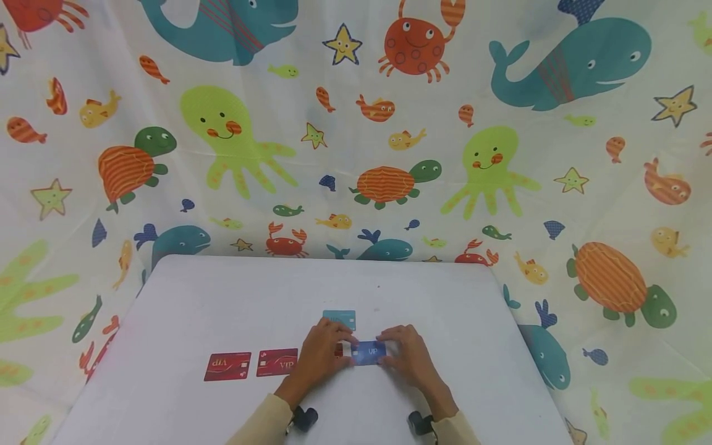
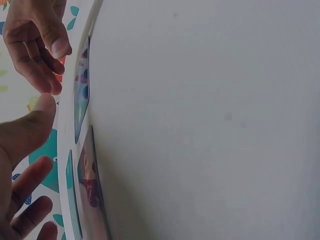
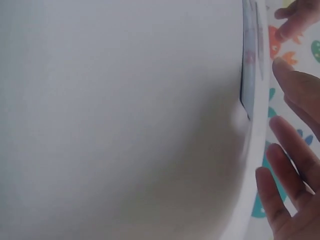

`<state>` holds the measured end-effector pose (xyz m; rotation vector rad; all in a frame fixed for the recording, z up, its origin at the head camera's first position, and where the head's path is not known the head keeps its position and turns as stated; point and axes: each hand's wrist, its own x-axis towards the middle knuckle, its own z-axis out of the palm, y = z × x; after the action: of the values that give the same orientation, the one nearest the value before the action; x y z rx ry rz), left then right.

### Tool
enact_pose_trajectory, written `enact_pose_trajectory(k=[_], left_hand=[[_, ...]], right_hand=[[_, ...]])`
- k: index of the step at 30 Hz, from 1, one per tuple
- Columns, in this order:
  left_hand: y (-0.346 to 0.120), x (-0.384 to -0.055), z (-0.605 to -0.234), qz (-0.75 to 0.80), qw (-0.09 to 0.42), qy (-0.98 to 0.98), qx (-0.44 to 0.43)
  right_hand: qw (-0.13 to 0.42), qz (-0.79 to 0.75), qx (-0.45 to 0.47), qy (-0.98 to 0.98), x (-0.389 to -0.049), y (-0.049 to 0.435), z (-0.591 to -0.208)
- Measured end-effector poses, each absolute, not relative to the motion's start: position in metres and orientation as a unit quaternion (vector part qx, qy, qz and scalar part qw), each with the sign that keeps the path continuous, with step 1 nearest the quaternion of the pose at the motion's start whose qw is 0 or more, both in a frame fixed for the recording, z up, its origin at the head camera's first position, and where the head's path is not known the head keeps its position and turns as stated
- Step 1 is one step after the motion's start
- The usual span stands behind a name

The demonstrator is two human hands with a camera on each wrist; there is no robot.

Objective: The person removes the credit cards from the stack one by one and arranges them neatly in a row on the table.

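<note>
A blue card marked VIP (image 1: 368, 353) lies flat on the white table between the two hands. My left hand (image 1: 321, 353) is at its left edge, with thumb and forefinger spread by the corners. At its right edge is my right hand (image 1: 410, 353), its fingers parted in the same way. Both wrist views show the fingers loose and spread, holding nothing. Part of a red card (image 1: 339, 350) shows beneath the left hand, which hides the rest. Just behind the left fingertips lies a teal card (image 1: 338, 318), its lower part covered.
Two red VIP cards, one further left (image 1: 227, 366) and one nearer the left hand (image 1: 277, 362), lie in a row on the white table (image 1: 445, 309). A curtain with sea animals (image 1: 345, 80) hangs behind the table's far edge.
</note>
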<state>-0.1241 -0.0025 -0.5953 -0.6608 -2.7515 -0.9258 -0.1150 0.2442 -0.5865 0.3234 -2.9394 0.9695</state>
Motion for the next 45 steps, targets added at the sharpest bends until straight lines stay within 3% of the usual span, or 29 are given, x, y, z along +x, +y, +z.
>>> enact_pose_trajectory(k=[26, 45], left_hand=[[-0.035, -0.146, -0.586, -0.333, 0.085, -0.922, -0.180], [-0.045, -0.159, -0.584, -0.309, 0.076, -0.935, -0.155]], right_hand=[[0.024, 0.344, 0.074, -0.936, -0.146, 0.216, -0.575], [-0.006, 0.311, 0.095, -0.946, -0.163, 0.196, -0.578]])
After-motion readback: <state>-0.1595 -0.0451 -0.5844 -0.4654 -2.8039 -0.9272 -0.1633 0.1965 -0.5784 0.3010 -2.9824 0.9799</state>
